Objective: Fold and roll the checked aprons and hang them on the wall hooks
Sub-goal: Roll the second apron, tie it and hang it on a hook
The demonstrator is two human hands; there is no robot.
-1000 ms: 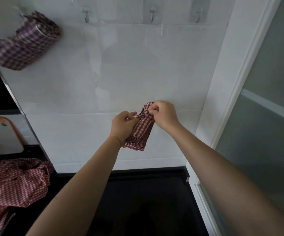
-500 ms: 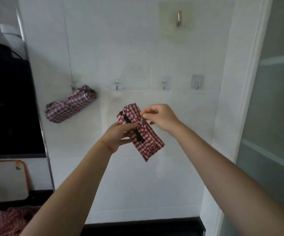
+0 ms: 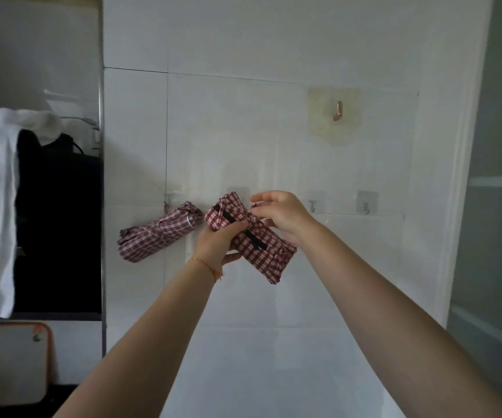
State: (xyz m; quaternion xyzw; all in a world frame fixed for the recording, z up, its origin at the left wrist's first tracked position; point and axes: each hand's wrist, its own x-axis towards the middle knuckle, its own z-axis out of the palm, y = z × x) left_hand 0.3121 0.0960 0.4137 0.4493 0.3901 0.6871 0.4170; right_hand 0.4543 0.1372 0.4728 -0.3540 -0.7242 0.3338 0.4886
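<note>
- Left hand gripped the rolled red-checked apron, now raised to the wall hooks.
- Right hand pinched its top end.
- Hung apron roll remained on the leftmost hook, appearing nearer than before.

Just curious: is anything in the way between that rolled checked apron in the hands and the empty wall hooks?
Nothing visible: the rolled red-checked apron is held right at the white tiled wall, and the small metal hooks beside it hang bare.

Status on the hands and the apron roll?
Left hand grips apron roll. Right hand pinches its tie. Not hung yet. Two hooks free at right.
</note>
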